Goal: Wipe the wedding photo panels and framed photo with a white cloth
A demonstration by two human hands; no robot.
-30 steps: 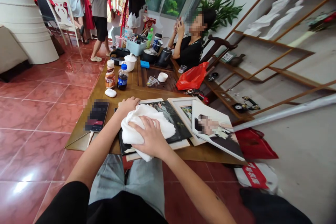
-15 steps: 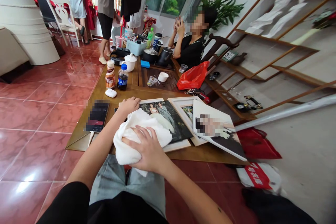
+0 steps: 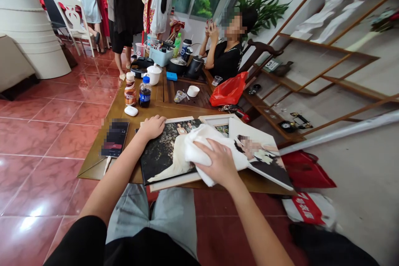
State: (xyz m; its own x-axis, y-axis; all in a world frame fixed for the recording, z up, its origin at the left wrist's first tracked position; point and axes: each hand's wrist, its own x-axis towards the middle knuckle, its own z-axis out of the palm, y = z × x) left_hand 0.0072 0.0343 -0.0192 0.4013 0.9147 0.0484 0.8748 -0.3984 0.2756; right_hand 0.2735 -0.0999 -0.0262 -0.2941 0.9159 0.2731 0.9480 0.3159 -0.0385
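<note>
A wedding photo panel [image 3: 165,149] lies across pale frames at the table's near edge. My left hand [image 3: 152,127] rests on its upper left corner, fingers laid along the top edge. Bunched in my right hand [image 3: 216,162] is a white cloth [image 3: 202,145], pressed on the photo's right side and covering part of the picture. The cloth also reaches over the edge of a second photo panel [image 3: 271,162], which lies tilted to the right on another frame.
Left of the photo lies a phone [image 3: 116,139] with a cable. Beyond stand a cola bottle [image 3: 145,92], a brown drink bottle [image 3: 130,89], a white lidded cup [image 3: 153,74] and a red plastic bag [image 3: 229,89]. A person [image 3: 226,56] sits across the table [image 3: 93,166]; shelves [image 3: 330,50] line the right.
My right hand has moved the white cloth rightward across the photo, uncovering its left part. My left hand stays at the corner. In the background a standing person has shifted.
</note>
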